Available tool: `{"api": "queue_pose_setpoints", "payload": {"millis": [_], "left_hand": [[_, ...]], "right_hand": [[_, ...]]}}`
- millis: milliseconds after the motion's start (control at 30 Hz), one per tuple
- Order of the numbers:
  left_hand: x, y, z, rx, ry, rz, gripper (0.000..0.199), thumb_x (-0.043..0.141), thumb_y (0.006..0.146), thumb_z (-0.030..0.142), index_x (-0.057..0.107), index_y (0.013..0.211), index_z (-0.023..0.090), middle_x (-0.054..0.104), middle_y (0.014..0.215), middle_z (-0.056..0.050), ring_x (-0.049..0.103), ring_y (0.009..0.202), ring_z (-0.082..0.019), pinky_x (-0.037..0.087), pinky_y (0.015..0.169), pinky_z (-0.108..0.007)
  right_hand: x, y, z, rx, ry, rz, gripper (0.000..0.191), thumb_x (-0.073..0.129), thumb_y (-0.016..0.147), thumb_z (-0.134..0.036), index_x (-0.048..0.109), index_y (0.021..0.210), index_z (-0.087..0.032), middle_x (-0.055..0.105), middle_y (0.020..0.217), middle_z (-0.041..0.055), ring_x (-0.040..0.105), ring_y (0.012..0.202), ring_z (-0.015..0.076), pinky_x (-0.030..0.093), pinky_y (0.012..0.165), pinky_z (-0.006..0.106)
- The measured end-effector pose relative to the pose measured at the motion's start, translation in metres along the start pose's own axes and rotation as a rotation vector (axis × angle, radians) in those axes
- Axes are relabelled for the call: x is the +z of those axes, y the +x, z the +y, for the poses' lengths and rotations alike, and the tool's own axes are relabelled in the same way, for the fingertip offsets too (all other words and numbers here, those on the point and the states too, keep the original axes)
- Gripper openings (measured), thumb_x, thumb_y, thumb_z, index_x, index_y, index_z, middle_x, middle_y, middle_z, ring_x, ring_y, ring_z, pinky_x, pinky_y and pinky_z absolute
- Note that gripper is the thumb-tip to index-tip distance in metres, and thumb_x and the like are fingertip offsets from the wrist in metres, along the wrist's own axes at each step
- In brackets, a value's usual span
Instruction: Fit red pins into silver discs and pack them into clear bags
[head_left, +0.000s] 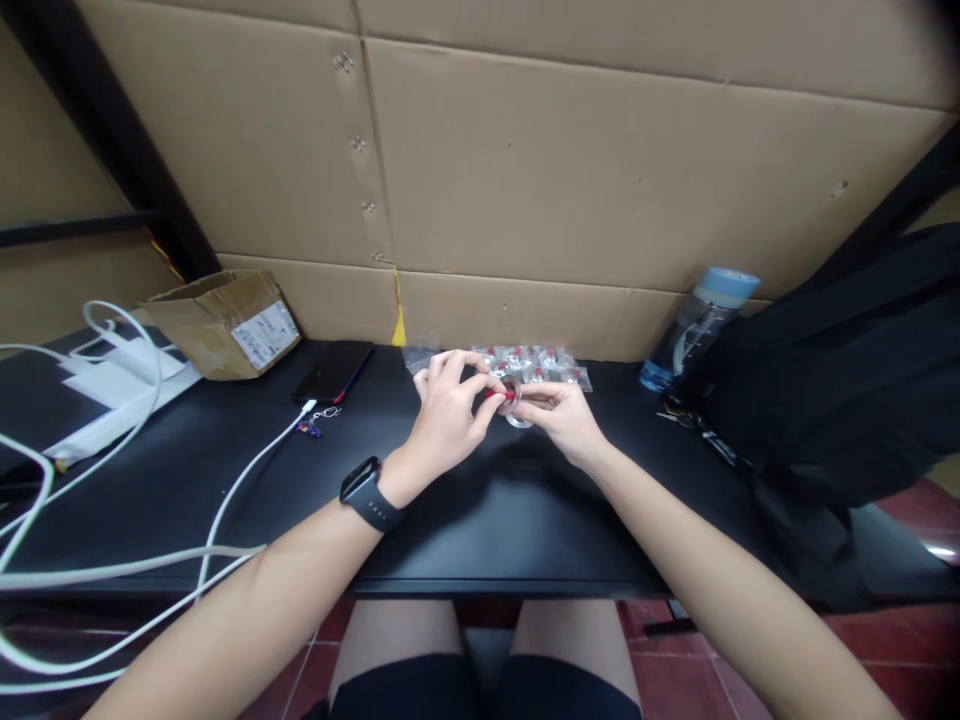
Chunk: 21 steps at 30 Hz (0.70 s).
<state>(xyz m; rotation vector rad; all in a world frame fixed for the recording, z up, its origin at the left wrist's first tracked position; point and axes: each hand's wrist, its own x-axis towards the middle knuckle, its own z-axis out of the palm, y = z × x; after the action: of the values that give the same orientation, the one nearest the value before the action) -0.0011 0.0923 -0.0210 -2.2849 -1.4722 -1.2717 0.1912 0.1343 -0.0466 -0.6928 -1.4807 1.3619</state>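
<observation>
Above the middle of the black table (480,530), my left hand (454,405) pinches a small red piece (499,395) between thumb and fingers. My right hand (559,415) grips a round silvery metal part (516,400) from the right side. The red piece touches the metal part, and fingers cover much of both. Another shiny ring-like edge (519,421) shows just below. Behind my hands lie several clear plastic packets (546,362) with silvery and red items in them. A dark watch is on my left wrist.
An open cardboard box (225,325), a phone (334,372) and white cables (247,470) are on the left. A blue-lidded bottle (697,325) and a black bag (847,370) stand right. Cardboard (525,180) forms the back wall.
</observation>
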Motion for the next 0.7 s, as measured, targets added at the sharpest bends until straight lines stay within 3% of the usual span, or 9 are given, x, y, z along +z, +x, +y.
{"api": "queue_pose_setpoints", "payload": {"millis": [333,533,700], "left_hand": [[0.002,-0.001,0.002,0.014,0.050,0.077,0.007,0.068,0.093,0.028,0.075,0.091,0.027,0.063,0.116,-0.008,0.049,0.119,-0.031,0.033,0.091,-0.047],[-0.002,0.000,0.000,0.060,0.063,0.066,0.007,0.068,0.094,0.029,0.074,0.093,0.027,0.068,0.115,-0.007,0.053,0.119,-0.030,0.030,0.089,-0.046],[-0.003,0.000,0.001,0.034,-0.015,-0.028,0.009,0.061,0.097,0.024,0.070,0.097,0.025,0.075,0.111,-0.004,0.059,0.118,-0.026,0.028,0.090,-0.045]], "right_hand": [[0.007,-0.001,-0.001,-0.060,-0.061,0.152,0.036,0.096,0.060,-0.032,0.083,0.093,-0.022,0.082,0.096,0.0062,0.078,0.094,0.0296,0.064,0.092,0.046],[0.009,-0.004,-0.009,-0.057,-0.009,0.090,0.038,0.093,0.066,-0.031,0.082,0.101,-0.023,0.081,0.106,0.0066,0.078,0.094,0.0272,0.065,0.091,0.043],[0.009,-0.005,-0.012,-0.073,-0.007,0.052,0.037,0.093,0.068,-0.031,0.081,0.102,-0.023,0.081,0.105,0.0061,0.078,0.092,0.0253,0.065,0.089,0.041]]}}
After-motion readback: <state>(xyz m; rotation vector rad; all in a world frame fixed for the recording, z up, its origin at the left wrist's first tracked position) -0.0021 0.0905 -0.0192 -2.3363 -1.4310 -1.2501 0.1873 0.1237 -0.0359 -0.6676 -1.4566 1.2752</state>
